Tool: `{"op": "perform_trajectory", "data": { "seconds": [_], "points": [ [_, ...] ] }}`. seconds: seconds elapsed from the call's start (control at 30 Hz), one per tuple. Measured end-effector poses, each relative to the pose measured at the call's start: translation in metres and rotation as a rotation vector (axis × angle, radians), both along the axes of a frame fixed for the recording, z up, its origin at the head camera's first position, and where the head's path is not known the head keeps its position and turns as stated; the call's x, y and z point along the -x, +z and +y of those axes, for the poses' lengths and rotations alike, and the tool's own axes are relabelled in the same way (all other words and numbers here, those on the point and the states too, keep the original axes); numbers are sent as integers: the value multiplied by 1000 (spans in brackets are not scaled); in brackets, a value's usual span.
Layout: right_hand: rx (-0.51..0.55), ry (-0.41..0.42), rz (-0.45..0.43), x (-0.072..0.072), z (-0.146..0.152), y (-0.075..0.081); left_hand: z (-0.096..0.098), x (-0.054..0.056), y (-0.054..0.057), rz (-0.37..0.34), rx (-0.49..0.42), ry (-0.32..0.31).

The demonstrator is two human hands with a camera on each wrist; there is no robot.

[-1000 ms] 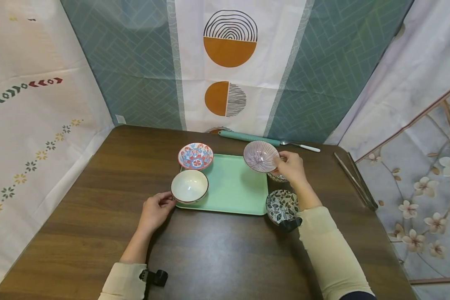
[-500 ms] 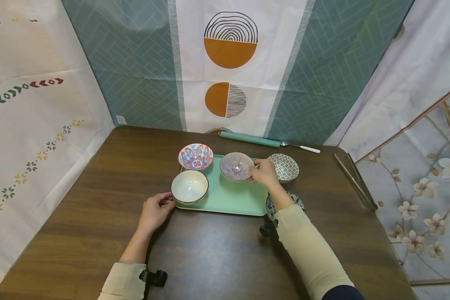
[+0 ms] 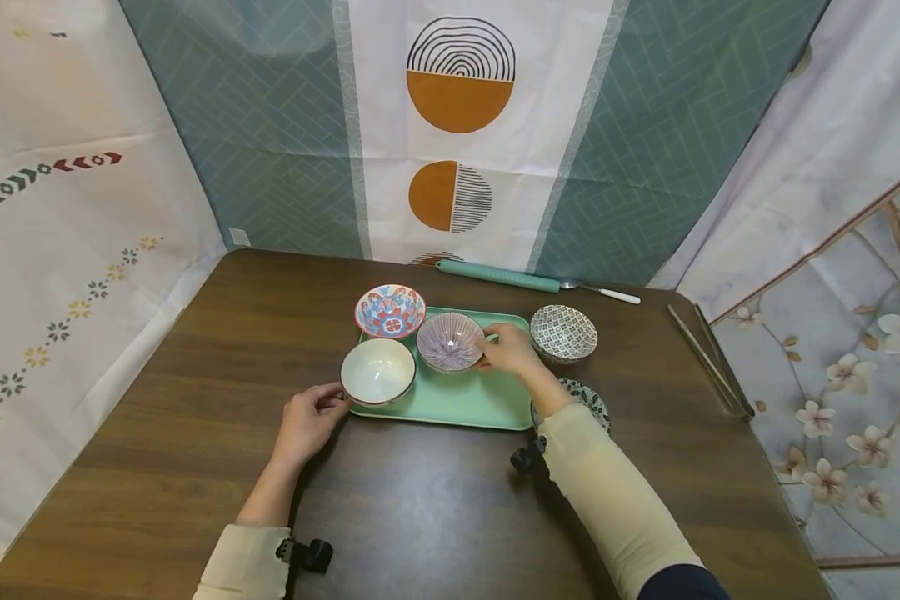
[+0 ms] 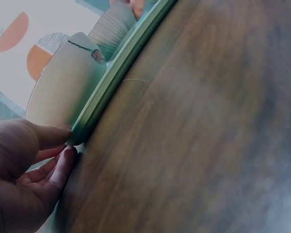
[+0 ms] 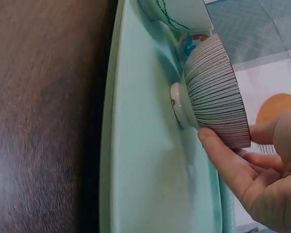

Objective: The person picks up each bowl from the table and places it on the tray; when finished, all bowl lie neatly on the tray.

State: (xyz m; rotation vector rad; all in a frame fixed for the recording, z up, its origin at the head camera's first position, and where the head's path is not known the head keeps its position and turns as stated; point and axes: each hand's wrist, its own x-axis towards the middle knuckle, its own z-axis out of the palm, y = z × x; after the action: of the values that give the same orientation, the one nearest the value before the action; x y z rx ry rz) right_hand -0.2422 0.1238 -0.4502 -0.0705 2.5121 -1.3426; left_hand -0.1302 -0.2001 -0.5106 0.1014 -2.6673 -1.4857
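My right hand pinches the rim of a purple-striped bowl, thumb inside and fingers under its outer wall. In the right wrist view the foot of this striped bowl is right at the surface of the green tray. A plain cream bowl and a red-and-blue patterned bowl stand at the tray's left end, close beside the striped one. With thumb and fingers, my left hand pinches the tray's near left corner; in the left wrist view the tray's rim runs up from the fingertips.
Right of the tray stand a black-and-white patterned bowl and a dark leaf-patterned bowl, partly hidden by the right forearm. Behind lie a green rolled-up strip and a white-handled utensil. Metal tongs lie far right.
My right hand has carried the striped bowl leftward and down, from the tray's right end to beside the cream bowl. The left hand has stayed at the tray corner.
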Motion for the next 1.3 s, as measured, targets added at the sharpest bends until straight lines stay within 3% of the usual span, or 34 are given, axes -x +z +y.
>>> {"op": "perform_trajectory", "data": {
  "seconds": [0.2,0.37,0.63,0.73,0.87,1.03,1.3],
  "points": [
    [-37,40,13,-3,8,12,0,2,0,15,4,-9],
    [-51,43,73,-3,26,26,0,2,-1,17,8,-3],
    [-205,2,195,-6,74,59,0,1,-1,11,0,-10],
    [-259,-20,234,-6,98,65,0,1,0,7,-3,-10],
    [-305,-52,271,-2,128,61,0,0,0,3,-8,-13],
    [-361,-87,300,2,156,44,0,0,0,5,-12,-13],
    [-389,-65,187,5,172,15,0,0,0,10,-3,-12]
  ]
}}
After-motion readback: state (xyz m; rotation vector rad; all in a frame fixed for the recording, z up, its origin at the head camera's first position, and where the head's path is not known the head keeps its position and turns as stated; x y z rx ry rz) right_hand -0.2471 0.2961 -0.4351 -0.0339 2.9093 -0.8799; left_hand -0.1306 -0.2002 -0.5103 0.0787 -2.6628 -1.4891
